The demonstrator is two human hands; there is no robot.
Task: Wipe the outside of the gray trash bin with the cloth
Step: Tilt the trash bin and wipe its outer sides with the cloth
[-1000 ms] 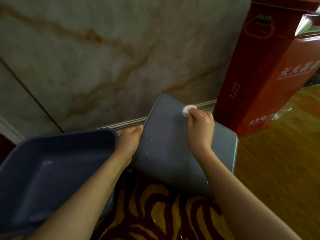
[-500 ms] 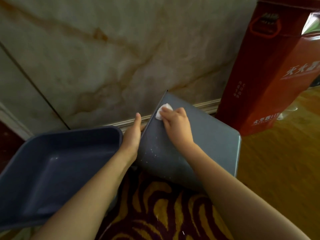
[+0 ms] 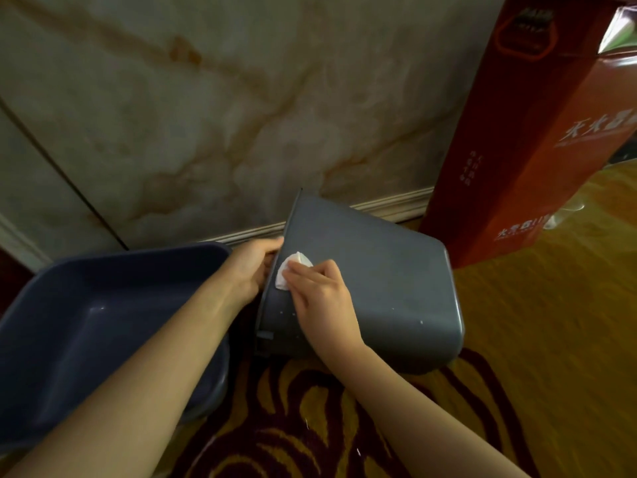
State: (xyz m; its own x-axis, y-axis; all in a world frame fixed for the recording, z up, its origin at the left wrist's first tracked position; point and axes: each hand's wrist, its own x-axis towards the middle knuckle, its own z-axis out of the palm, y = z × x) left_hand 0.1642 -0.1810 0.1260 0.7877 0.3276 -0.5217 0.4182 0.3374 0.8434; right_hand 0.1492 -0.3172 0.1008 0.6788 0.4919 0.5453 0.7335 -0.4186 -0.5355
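Note:
The gray trash bin lies tipped on its side on the floor, its broad outer wall facing up and its open rim turned left. My left hand grips that rim at the left edge. My right hand presses a small white cloth against the outer wall near the rim. Only part of the cloth shows past my fingertips. A few pale specks dot the bin's wall.
A dark blue plastic tub sits at the left, close to the bin's rim. A tall red carton stands at the right against the marble wall. A red-and-yellow patterned rug lies below; wooden floor lies to the right.
My right hand has slid the cloth from the bin's upper middle leftward, then down along the wall near the rim. My left hand has kept its hold on the rim.

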